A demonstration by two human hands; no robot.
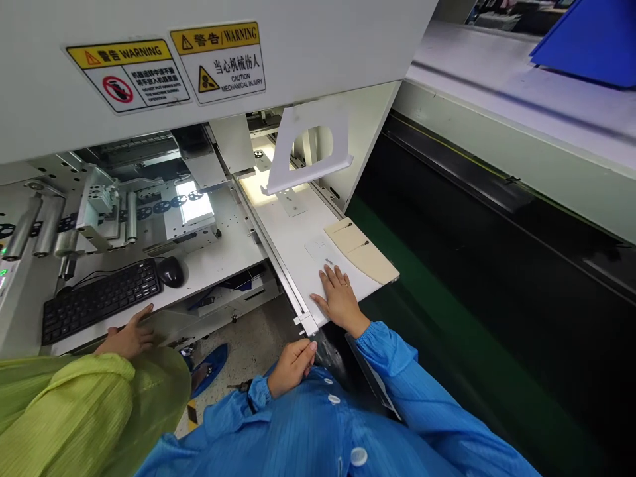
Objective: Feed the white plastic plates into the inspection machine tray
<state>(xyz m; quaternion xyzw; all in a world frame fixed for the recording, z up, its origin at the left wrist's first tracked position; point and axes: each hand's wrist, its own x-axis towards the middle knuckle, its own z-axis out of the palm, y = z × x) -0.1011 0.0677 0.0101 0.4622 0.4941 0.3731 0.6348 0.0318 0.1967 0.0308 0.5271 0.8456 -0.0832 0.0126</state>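
My right hand [342,299] lies palm down on the white sliding tray [293,246], fingers spread. Just beyond its fingertips are small dark marks [328,261] on a faint, thin, nearly clear sheet [317,249]. A cream curved board [365,255] with two dark pins or slots rests along the tray's right edge. Farther in, a small translucent rounded plate [292,203] lies on the tray under the light. My left hand [293,364] is closed in front of my body, near the tray's front corner; whatever its fingers may hold is hidden.
A white bracket with an oval opening [311,149] hangs over the tray below the machine cover [298,46]. At left are a black keyboard [102,298], a mouse [170,271] and a co-worker's hand [126,336]. A dark conveyor belt [487,291] runs at right.
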